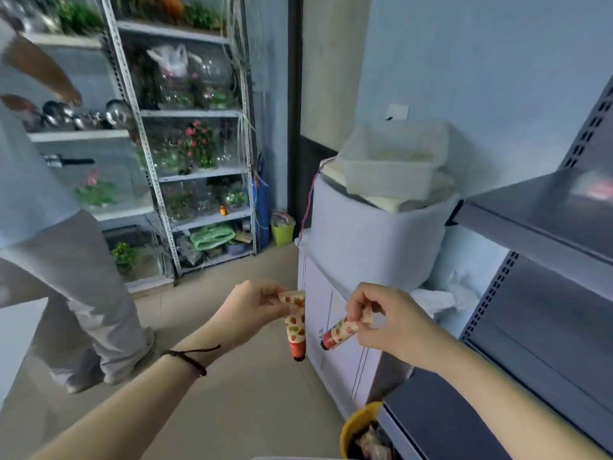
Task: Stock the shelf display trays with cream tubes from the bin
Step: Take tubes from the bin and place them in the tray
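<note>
One wide-angle camera sits on the person's head and faces forward and down. The left hand (247, 310) and right hand (388, 322) lie close beneath it, low in the middle. The floor (252, 400) stretches away to a metal rack (190, 113) far left; a grey shelf unit (530, 207) runs along the near right.

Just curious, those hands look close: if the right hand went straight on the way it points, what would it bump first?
Likely the cream tube hanging from the left hand: the right hand points leftward, its own tube leading toward it. Depth is unclear, so they might pass.
</note>
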The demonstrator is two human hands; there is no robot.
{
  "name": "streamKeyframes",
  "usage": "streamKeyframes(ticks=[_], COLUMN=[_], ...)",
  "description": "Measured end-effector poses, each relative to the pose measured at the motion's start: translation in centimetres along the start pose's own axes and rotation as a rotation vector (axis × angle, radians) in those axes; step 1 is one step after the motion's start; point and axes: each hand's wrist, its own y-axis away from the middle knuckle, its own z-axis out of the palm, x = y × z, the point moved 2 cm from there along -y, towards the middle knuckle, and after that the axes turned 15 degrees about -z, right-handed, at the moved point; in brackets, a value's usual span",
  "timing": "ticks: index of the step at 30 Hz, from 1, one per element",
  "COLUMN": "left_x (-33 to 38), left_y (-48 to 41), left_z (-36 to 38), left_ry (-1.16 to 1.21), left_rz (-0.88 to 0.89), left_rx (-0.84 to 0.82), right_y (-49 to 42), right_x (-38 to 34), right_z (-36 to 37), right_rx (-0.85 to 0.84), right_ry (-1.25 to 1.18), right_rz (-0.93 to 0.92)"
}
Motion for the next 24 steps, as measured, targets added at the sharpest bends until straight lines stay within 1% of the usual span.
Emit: streamKeyframes(ticks=[6, 9, 12, 16, 21, 24], left_x=[10.4, 14.6, 18.9, 24.7, 31.2, 35.0], left_y=[3.1, 4.3, 5.6, 7.0, 8.1, 8.6], left_z=[-5.4, -7.1, -8.0, -7.4, -4.3, -1.6], left_ry=[-0.019, -0.007, 0.025, 0.053, 0.052, 0.058], left_rz=[0.222, 0.293, 0.368, 0.461, 0.531, 0.565], left_rx=[0.019, 0.019, -0.017, -0.089, -0.213, -0.296], right_y=[-0.8, -0.8, 0.4, 3.0, 6.8, 9.3], right_x=[-8.5, -12.0, -15.3, -18.8, -21.2, -22.0], right_z=[-6.2, -9.1, -12.5, -17.8, -24.1, -27.2], right_rx=[0.137, 0.219, 0.266, 0.293, 0.332, 0.314], right_ry=[0.066, 0.136, 0.197, 0.354, 0.485, 0.571], right_rz=[-0.064, -0.088, -0.095, -0.116, -0.076, -0.037])
